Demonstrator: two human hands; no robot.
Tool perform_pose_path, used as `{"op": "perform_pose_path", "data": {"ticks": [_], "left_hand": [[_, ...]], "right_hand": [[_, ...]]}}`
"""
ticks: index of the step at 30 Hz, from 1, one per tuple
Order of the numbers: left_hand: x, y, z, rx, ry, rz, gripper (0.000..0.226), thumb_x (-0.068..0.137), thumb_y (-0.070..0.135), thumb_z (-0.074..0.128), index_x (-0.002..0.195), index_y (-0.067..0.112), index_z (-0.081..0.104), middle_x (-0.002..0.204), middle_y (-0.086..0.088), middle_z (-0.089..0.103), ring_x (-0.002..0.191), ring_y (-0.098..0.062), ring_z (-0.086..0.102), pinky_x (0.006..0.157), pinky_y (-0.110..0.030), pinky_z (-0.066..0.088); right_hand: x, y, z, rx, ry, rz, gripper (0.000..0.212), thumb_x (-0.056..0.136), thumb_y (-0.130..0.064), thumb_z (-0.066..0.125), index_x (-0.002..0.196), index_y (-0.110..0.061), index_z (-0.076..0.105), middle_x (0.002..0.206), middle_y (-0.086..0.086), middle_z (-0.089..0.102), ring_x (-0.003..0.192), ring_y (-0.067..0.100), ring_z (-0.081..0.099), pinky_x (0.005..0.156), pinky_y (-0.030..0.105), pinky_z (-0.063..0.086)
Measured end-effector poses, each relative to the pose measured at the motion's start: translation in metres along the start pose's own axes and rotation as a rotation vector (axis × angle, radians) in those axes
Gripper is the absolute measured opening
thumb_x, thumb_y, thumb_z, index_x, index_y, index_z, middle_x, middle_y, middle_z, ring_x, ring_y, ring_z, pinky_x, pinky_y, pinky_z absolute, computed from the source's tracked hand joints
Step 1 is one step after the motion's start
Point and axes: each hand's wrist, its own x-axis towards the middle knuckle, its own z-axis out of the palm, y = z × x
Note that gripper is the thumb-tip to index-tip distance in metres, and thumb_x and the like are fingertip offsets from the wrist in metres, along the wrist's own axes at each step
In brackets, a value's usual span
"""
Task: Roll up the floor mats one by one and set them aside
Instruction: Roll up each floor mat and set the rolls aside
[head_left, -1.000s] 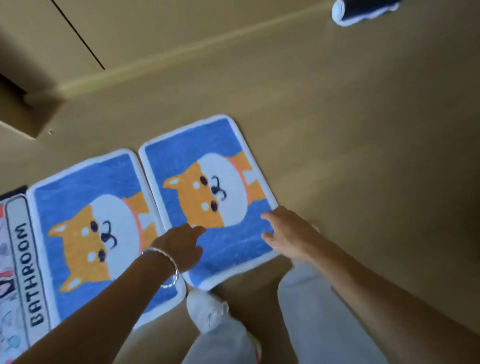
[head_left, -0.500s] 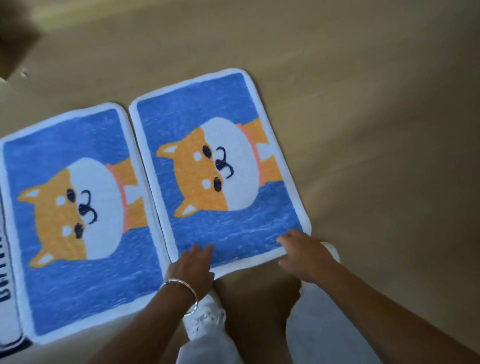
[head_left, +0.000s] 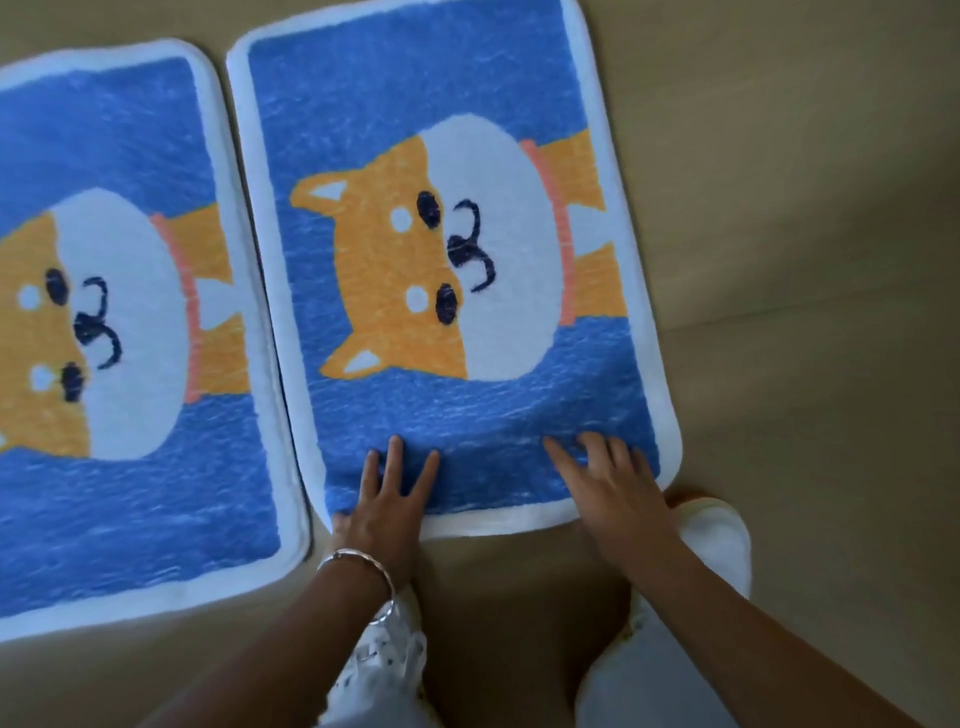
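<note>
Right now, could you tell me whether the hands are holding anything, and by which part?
Nothing is clearly gripped: the left hand and the right hand rest, fingers flat, on the near end of the right-hand mat.

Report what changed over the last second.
The left hand and right hand slid forward from the near edge of the right mat onto its blue pile, fingers resting on it. It and the left mat stayed flat, side by side, nothing rolled.

Soft, rather dim light, picture slightly blurred.
Shadow darkens the floor (head_left: 519, 597) at the bottom; edges of the mat (head_left: 415, 83) bend from the wide lens, its texture smeared.
</note>
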Motion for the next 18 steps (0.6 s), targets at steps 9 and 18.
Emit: {"op": "perform_pose_path", "data": {"ticks": [9,18], "left_hand": [[0.02,-0.014,-0.037,0.169,0.31,0.197,0.079,0.071,-0.001,0.061,0.142,0.025,0.038,0.153,-0.019,0.021,0.14,-0.037,0.023,0.106,-0.052,0.03],[-0.002,-0.025,0.0,0.161,0.239,0.368,0.039,0.048,0.012,0.07,0.085,0.024,0.07,0.074,0.003,0.064,0.062,-0.019,0.066,0.032,-0.029,0.045]], "right_hand": [[-0.009,0.004,0.002,0.138,0.162,-0.139,0.023,0.087,-0.027,0.047,0.087,-0.02,0.069,0.083,-0.003,0.06,0.08,0.018,0.059,0.075,0.034,0.053],[0.004,-0.007,-0.006,0.329,-0.131,-0.111,0.022,0.1,-0.038,0.041,0.105,-0.021,0.053,0.092,-0.006,0.054,0.087,0.012,0.048,0.073,0.028,0.038]]}}
